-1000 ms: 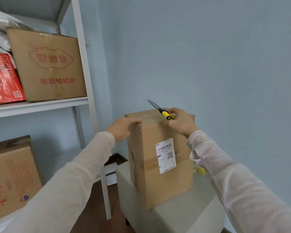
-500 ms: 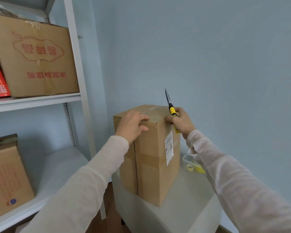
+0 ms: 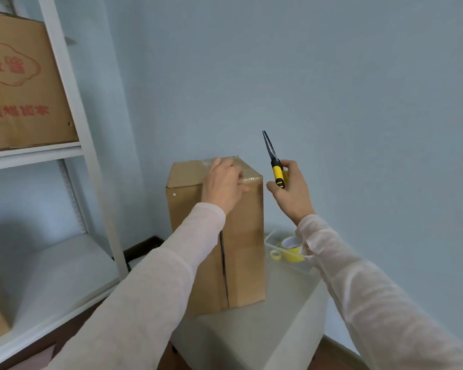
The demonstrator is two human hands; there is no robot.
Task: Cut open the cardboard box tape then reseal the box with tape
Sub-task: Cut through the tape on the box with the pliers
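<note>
On the pale grey cushioned stool: a tall brown cardboard box stands upright near the stool's far left edge, with a vertical seam running down its near face.
Box top: a strip of clear glossy tape crosses the top and folds over the near edge; the flaps lie closed.
Left hand: placed over the box's top near edge. Fingers are bent onto the taped top, the thumb lies against the near face, and the edge is held between them.
Right hand: raised just to the right of the box and apart from it. Fingers are curled round a tool handle.
Tool: yellow-and-black-handled scissors, blades together, tips pointing up and tilted slightly left, clear of the box.
Right of the box: a clear plastic tray on the stool holds a large yellow tape roll and a smaller one beside it, partly hidden by the right sleeve.
Left side: a white metal shelf unit carries a large brown carton with red print.
Background: a plain blue-grey wall.
</note>
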